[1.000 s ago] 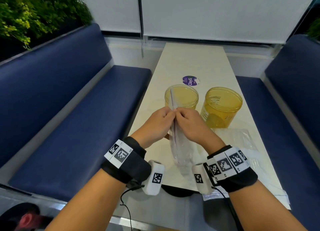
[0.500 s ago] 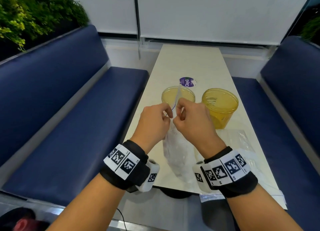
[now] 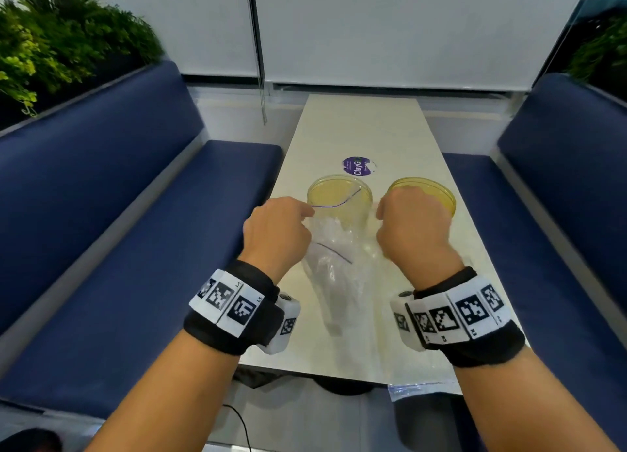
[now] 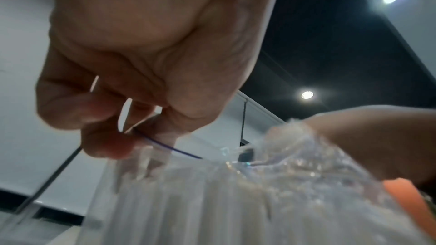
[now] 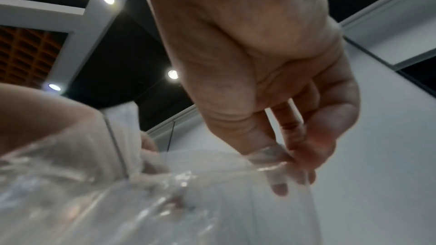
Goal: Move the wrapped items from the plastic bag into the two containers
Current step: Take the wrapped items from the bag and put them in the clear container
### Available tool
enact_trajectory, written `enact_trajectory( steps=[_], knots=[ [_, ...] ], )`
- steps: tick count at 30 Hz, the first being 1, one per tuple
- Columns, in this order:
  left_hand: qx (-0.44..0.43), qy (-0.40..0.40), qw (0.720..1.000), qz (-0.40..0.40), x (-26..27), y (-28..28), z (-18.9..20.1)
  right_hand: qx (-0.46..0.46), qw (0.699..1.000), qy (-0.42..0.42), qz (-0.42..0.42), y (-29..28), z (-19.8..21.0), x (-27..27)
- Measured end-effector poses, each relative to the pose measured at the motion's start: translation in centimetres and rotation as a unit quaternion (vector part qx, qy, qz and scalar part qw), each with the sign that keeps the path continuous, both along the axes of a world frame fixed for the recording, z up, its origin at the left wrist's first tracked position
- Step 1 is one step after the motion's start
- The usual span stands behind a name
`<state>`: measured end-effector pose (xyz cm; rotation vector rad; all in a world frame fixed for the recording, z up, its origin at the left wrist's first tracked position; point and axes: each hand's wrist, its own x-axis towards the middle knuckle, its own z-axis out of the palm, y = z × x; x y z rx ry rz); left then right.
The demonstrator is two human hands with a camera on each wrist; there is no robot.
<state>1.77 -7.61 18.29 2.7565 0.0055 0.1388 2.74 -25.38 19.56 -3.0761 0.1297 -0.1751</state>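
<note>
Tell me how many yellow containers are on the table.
2. One yellow container stands behind the plastic bag; the other is beside it, partly behind the right hand.

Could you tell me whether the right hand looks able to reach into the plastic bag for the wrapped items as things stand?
Probably not yet: the right hand and left hand each pinch the plastic bag's mouth apart, leaving neither free.

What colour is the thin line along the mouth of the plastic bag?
Dark blue. The line on the bag shows best in the left wrist view.
</note>
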Motion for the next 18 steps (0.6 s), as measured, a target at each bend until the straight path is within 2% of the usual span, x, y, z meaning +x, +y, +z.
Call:
enact_trajectory(
  steps=[3, 5, 10, 15, 17, 18],
  knots=[
    [0.032, 0.021, 0.999, -0.005, 0.3, 1.6, 0.4, -0.036, 0.997, 0.017, -0.061, -1.9, 0.5, 0.2],
    [0.035, 0.036, 0.999, -0.019, 0.7, 2.0, 0.5, -0.055, 0.996, 0.022, -0.072, -2.2, 0.7, 0.3],
    [-0.012, 0.068, 0.994, -0.087, 1.0, 0.8, 0.5, -0.032, 0.998, 0.033, -0.036, -1.4, -0.3, 0.7],
    [-0.071, 0.102, 0.985, -0.123, 1.0, 2.3, 0.4, 0.007, 0.996, 0.068, -0.062, -4.6, -0.2, 0.8],
    [-0.115, 0.113, 0.976, -0.144, 0.9, 2.0, 0.0, -0.018, 0.998, 0.046, -0.025, -4.8, -0.4, 0.6],
    [-0.133, 0.11, 0.973, -0.151, 0.9, 1.6, -0.3, -0.03, 0.999, 0.009, 0.004, -4.7, -0.5, 0.6]
  ],
)
